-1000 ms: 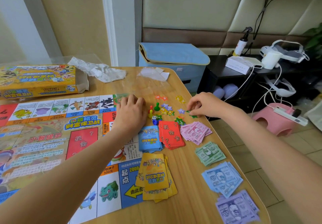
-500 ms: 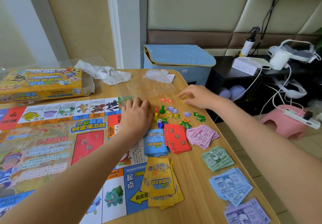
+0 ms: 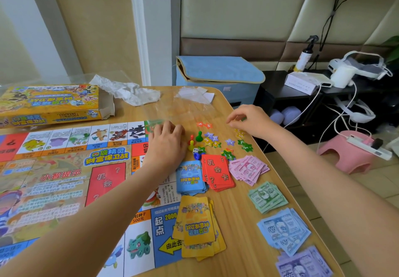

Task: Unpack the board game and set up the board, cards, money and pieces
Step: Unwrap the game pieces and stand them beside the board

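Head view, near to far:

- Purple notes (image 3: 304,263) at the near right table (image 3: 237,263) edge; behind them blue notes (image 3: 284,230), green notes (image 3: 267,197) and pink notes (image 3: 248,168), each a loose fan, apart from one another.
- Yellow cards (image 3: 198,229) stacked half on the board (image 3: 64,190), half on bare wood.
- Blue cards (image 3: 190,177) and red cards (image 3: 218,173) side by side, just beside the pink notes.
- Left hand (image 3: 166,145) palm down on the board's far right corner, fingers bent at the tips, gripping nothing visible.
- Pawns (image 3: 194,139) in red, yellow and green upright just right of that hand; die (image 3: 195,150) close by.
- Star tokens (image 3: 245,145) scattered flat between pawns and right hand.
- Right hand (image 3: 248,119) raised over the tokens, fingertips pinching a small green piece (image 3: 244,118).
- Box (image 3: 49,104) at far left, open end toward crumpled wrap (image 3: 129,92).
- Clear bags (image 3: 192,97) at the far edge.
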### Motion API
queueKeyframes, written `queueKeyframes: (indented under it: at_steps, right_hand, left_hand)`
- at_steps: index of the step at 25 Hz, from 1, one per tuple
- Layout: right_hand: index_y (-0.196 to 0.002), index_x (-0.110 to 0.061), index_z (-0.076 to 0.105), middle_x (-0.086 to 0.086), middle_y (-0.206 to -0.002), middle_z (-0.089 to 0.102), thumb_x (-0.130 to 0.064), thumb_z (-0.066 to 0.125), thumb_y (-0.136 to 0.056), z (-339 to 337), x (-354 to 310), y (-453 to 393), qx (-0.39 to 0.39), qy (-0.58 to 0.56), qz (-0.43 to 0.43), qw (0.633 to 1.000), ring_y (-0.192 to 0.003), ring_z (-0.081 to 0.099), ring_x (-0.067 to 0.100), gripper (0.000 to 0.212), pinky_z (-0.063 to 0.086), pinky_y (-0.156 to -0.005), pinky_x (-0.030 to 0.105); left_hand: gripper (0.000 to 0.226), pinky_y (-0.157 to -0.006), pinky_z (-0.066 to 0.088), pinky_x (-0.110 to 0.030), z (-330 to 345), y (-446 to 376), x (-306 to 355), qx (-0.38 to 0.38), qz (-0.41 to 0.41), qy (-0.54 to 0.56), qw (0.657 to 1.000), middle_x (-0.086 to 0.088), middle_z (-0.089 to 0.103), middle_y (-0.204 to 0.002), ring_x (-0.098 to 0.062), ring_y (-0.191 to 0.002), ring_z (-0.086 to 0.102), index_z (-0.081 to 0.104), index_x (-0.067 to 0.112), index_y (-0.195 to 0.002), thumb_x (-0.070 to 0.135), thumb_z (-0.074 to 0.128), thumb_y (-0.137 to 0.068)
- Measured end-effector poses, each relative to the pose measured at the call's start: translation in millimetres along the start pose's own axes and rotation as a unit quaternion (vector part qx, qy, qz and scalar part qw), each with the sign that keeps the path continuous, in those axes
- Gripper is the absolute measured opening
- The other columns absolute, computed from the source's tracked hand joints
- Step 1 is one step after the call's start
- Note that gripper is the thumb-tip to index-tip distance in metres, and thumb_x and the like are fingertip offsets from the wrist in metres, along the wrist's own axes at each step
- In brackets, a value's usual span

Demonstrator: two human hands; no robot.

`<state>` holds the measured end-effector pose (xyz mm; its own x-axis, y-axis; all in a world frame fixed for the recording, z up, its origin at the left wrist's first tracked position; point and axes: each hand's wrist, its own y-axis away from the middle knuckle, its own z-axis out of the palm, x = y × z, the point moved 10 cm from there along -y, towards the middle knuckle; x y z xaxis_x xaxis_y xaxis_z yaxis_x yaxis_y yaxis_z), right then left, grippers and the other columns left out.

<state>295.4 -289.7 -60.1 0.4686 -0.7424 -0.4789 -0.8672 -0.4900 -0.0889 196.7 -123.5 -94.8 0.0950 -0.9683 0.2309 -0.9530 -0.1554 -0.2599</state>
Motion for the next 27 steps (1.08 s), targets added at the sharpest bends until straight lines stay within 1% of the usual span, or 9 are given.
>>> queueKeyframes:
  at_steps: [4, 7, 10, 14, 17, 20, 22, 25, 27]
  right_hand:
    - [-0.082, -0.018, 0.069, -0.003, -0.084, 0.066, -0.009, 0.071, -0.079, 29.6, -10.1, 5.0, -0.137, 0.013, -0.007, 0.99, -0.074, 0.056, 0.008, 0.01, 0.043, -0.061, 0.009]
    - [-0.083, -0.012, 0.068, 0.0, -0.077, 0.064, -0.003, 0.068, -0.081, 32.4, -6.7, -1.8, -0.087, -0.024, 0.016, 0.996, -0.069, 0.057, 0.007, 0.01, 0.045, -0.065, 0.016]
    - [-0.09, -0.011, 0.069, 0.002, -0.088, 0.064, -0.002, 0.065, -0.083, 24.9, -14.1, -6.0, -0.028, -0.046, 0.0, 0.999, -0.076, 0.057, 0.009, 0.012, 0.045, -0.068, 0.015]
    - [-0.104, -0.023, 0.07, -0.018, -0.092, 0.047, -0.007, 0.064, -0.086, 41.1, -30.4, 0.5, -0.115, -0.01, -0.061, 0.991, -0.08, 0.05, -0.002, 0.025, 0.039, -0.073, 0.013]
    - [-0.098, -0.019, 0.072, -0.013, -0.087, 0.056, -0.01, 0.069, -0.082, 37.0, -20.3, -0.6, -0.086, -0.023, -0.038, 0.995, -0.076, 0.051, -0.001, 0.018, 0.04, -0.071, 0.017]
    - [-0.091, -0.017, 0.073, 0.0, -0.094, 0.068, -0.012, 0.07, -0.081, 33.5, -8.2, -6.3, -0.064, -0.039, -0.003, 0.997, -0.082, 0.057, 0.007, 0.011, 0.041, -0.067, 0.014]
    - [-0.089, -0.016, 0.073, 0.002, -0.093, 0.068, -0.009, 0.069, -0.082, 29.7, -5.6, -10.1, -0.064, -0.04, 0.01, 0.997, -0.082, 0.057, 0.008, 0.01, 0.042, -0.067, 0.014]
    - [-0.082, -0.013, 0.071, 0.003, -0.084, 0.067, -0.011, 0.07, -0.081, 15.3, -5.9, -15.2, -0.048, -0.09, 0.029, 0.994, -0.075, 0.058, 0.009, 0.003, 0.046, -0.074, 0.025]
    - [-0.076, -0.015, 0.068, -0.003, -0.079, 0.064, -0.017, 0.073, -0.079, 18.4, -9.1, -14.5, -0.073, -0.089, 0.035, 0.993, -0.072, 0.055, 0.006, 0.006, 0.044, -0.074, 0.026]
  left_hand:
    - [0.035, -0.094, 0.029, -0.036, -0.3, -0.1, -0.3, 0.008, 0.001, 0.005, 1.0, -0.008, 0.046, -0.119, -0.028, -0.111, 0.039, 0.051, 0.014, -0.119, 0.037, 0.035, -0.098]
    - [0.035, -0.093, 0.03, -0.036, -1.3, -0.3, -0.3, 0.013, 0.001, 0.007, 1.0, -0.008, 0.047, -0.117, -0.028, -0.109, 0.04, 0.052, 0.013, -0.118, 0.037, 0.036, -0.098]
    - [0.035, -0.092, 0.03, -0.036, -2.0, 0.9, 1.0, 0.012, 0.002, 0.007, 1.0, -0.008, 0.047, -0.118, -0.028, -0.109, 0.04, 0.051, 0.013, -0.118, 0.037, 0.035, -0.098]
    - [0.036, -0.093, 0.029, -0.036, -1.8, 0.4, -0.3, 0.009, 0.0, 0.004, 1.0, -0.008, 0.046, -0.119, -0.027, -0.11, 0.039, 0.05, 0.014, -0.119, 0.037, 0.034, -0.098]
    - [0.036, -0.094, 0.029, -0.036, -1.6, 1.0, 0.9, 0.006, 0.0, 0.001, 1.0, -0.008, 0.045, -0.12, -0.027, -0.111, 0.039, 0.05, 0.014, -0.12, 0.038, 0.033, -0.098]
    - [0.037, -0.094, 0.029, -0.036, -1.8, 1.0, 0.2, 0.004, -0.001, 0.002, 1.0, -0.008, 0.046, -0.12, -0.028, -0.111, 0.039, 0.05, 0.014, -0.119, 0.038, 0.033, -0.098]
    - [0.037, -0.094, 0.029, -0.036, -1.5, 0.8, 0.5, 0.003, -0.001, -0.001, 1.0, -0.008, 0.045, -0.12, -0.028, -0.111, 0.039, 0.05, 0.014, -0.119, 0.039, 0.033, -0.098]
    - [0.037, -0.093, 0.03, -0.036, -0.8, 0.1, 0.3, 0.006, -0.001, 0.0, 1.0, -0.008, 0.046, -0.119, -0.028, -0.111, 0.039, 0.05, 0.014, -0.119, 0.039, 0.033, -0.098]
    - [0.037, -0.094, 0.03, -0.036, -0.5, 0.2, -0.4, 0.006, 0.0, 0.002, 1.0, -0.008, 0.046, -0.119, -0.028, -0.111, 0.039, 0.05, 0.014, -0.119, 0.039, 0.033, -0.098]
